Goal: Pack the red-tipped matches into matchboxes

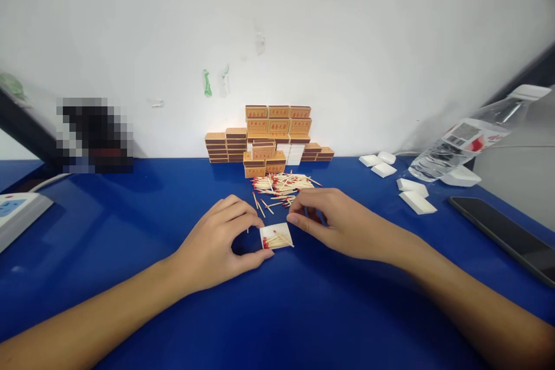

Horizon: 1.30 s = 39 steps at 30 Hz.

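A small white matchbox tray [271, 230] lies on the blue table, partly filled with red-tipped matches [277, 241]. My left hand [223, 237] grips its left end between thumb and forefinger. By the tray's upper right corner, my right hand [325, 219] is closed, thumb and fingertips drawn together; whatever it may hold is hidden. A heap of loose matches [277, 184] lies just beyond, with several stray ones between heap and tray. Behind them, orange-and-brown matchboxes [277, 126] stand stacked against the wall.
White tray-like pieces [416, 202] lie at the right, near a tilted clear plastic bottle [463, 139] and a dark phone [498, 228]. At the left edge sits a white power strip [21, 214] with a cable. A pixelated dark object [97, 136] stands by the wall.
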Each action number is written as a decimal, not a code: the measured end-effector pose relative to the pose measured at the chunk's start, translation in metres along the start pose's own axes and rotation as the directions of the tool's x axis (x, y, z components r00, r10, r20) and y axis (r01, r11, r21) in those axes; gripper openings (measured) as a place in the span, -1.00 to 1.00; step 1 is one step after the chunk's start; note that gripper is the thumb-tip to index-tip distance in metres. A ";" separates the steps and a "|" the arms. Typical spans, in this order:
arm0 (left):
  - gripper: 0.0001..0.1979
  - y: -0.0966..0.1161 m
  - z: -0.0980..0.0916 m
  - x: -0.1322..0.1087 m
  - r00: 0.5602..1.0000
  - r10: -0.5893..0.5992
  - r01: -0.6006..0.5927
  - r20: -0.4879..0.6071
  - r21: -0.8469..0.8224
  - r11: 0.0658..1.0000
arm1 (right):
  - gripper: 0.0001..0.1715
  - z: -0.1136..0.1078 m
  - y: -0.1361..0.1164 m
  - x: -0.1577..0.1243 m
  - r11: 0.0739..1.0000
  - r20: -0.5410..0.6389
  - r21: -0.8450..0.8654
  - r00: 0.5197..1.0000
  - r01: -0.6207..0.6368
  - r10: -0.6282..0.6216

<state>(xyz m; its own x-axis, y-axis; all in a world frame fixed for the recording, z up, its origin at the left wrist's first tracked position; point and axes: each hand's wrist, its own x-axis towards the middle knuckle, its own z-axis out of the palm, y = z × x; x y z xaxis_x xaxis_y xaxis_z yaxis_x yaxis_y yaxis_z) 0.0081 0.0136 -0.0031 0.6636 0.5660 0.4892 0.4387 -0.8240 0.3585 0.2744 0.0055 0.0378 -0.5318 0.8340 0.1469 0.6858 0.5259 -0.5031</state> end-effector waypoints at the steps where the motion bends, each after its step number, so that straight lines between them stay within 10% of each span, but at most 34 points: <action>1: -0.76 0.000 0.000 0.000 1.000 -0.002 0.002 0.001 0.000 1.000 | -0.72 0.000 -0.002 -0.001 1.000 0.011 -0.013 1.000 -0.003 0.003; 39: -0.71 0.003 0.003 -0.001 0.989 0.111 -0.107 -0.099 0.048 0.993 | -0.74 0.021 -0.016 -0.012 0.955 0.064 -0.226 0.981 0.191 -0.181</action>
<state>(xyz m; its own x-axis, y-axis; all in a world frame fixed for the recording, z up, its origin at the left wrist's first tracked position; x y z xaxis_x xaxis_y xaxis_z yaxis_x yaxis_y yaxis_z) 0.0107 0.0101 -0.0051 0.6447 0.4707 0.6024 0.3941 -0.8798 0.2656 0.2594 -0.0168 0.0264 -0.6780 0.7126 0.1803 0.6659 0.6993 -0.2598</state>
